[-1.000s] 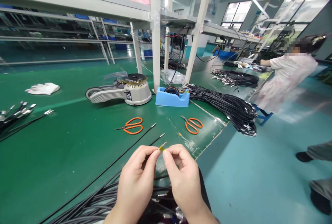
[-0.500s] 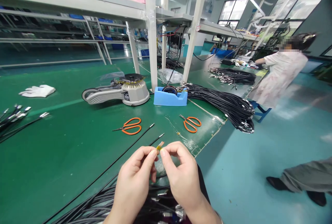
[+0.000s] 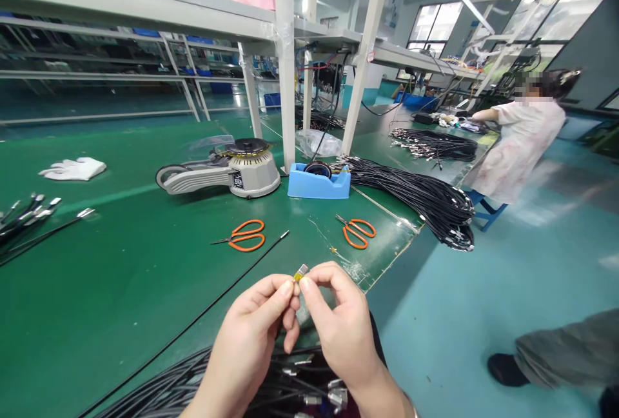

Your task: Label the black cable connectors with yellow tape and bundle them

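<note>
Yellow-sleeved cable tip point(image 3: 300, 273): small, light, probably slippery, fragile-looking; best held at its base. Sits at frame centre, pinched between the fingertips of the left hand point(image 3: 247, 347) and right hand point(image 3: 344, 334), both curled closed. Black cable bundle point(image 3: 285, 382) lies below, on the green bench mat point(image 3: 120, 276).

Bright indoor light; windows point(image 3: 429, 23) glaring far off; frame edges bowed, wide-lens distortion.

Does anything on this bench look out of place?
A white fabric glove lies alone on the green bench mat, far left of the left hand and right hand, both bare on a yellow-sleeved cable end; it looks set aside.
</note>
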`<state>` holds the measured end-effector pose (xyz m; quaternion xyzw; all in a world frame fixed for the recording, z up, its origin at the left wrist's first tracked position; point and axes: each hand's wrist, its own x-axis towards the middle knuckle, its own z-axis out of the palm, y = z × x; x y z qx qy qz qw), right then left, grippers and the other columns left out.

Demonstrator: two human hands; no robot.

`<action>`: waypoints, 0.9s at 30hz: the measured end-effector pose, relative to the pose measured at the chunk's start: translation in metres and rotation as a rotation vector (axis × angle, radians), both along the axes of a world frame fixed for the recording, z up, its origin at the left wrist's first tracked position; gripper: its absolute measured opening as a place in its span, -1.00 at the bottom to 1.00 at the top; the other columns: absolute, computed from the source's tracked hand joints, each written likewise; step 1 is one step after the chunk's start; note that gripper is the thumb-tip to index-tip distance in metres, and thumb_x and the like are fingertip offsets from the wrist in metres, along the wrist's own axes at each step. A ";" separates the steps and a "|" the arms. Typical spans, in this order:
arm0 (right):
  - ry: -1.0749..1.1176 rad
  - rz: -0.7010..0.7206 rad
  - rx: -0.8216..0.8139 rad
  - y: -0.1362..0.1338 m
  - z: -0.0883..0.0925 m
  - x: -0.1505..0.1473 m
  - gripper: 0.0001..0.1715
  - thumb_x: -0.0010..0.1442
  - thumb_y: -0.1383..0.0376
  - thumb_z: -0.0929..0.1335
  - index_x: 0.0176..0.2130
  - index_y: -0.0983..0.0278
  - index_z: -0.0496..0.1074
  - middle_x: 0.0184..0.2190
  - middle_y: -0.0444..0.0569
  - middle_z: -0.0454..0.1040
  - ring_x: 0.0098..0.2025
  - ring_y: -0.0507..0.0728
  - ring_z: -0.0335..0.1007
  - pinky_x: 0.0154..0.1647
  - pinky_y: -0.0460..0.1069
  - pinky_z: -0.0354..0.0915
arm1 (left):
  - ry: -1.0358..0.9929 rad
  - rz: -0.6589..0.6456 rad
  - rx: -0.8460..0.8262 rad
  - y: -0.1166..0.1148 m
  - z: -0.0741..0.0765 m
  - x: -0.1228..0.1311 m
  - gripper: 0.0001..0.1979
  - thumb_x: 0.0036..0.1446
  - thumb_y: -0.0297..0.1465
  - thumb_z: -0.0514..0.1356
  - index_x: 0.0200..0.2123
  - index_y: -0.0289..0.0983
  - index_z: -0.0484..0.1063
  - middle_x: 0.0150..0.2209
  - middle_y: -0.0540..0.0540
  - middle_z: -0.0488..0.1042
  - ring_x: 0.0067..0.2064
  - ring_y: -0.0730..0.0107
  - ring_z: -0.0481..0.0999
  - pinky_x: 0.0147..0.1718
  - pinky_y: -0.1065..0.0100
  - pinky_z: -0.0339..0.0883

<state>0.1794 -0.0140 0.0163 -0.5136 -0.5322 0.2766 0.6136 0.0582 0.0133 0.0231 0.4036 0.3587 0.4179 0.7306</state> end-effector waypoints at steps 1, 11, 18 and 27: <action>-0.002 0.007 0.012 0.000 0.000 0.001 -0.86 0.21 0.38 0.32 -0.41 0.26 0.39 -0.42 -0.11 0.45 -0.32 0.05 0.40 -0.24 -0.07 0.31 | -0.026 -0.022 -0.023 0.001 0.001 0.000 -0.76 0.08 -0.30 0.25 -0.52 -0.33 0.38 -0.66 0.08 0.27 -0.69 0.62 0.22 -0.69 0.55 0.10; -0.082 0.168 0.083 0.001 0.004 0.025 -0.90 0.12 0.37 0.41 -0.32 0.23 0.40 -0.39 -0.14 0.43 -0.32 0.04 0.39 -0.22 -0.06 0.31 | -0.143 -0.368 -0.151 0.011 0.002 -0.014 -0.74 -0.01 -0.28 0.33 -0.53 -0.36 0.44 -0.73 0.11 0.17 -0.76 0.73 0.03 -0.81 0.63 -0.05; -0.145 0.461 0.284 0.004 0.004 0.041 -0.94 0.19 0.31 0.39 -0.30 0.21 0.53 -0.40 -0.06 0.48 -0.30 0.08 0.42 -0.24 -0.01 0.36 | -0.178 -0.620 -0.212 0.011 -0.004 -0.015 -0.73 -0.07 -0.27 0.34 -0.55 -0.38 0.46 -0.76 0.12 0.14 -0.77 0.69 -0.04 -0.86 0.57 -0.08; 0.029 0.411 -0.120 0.002 0.002 0.070 -0.80 0.16 0.20 0.38 -0.41 0.27 0.46 -0.44 -0.09 0.41 -0.36 0.07 0.35 -0.30 -0.02 0.31 | 0.598 -0.262 0.373 -0.004 0.024 0.002 -0.72 0.15 -0.23 0.14 -0.52 -0.27 0.31 -0.59 0.11 0.15 -0.54 0.53 0.10 -0.57 0.50 0.01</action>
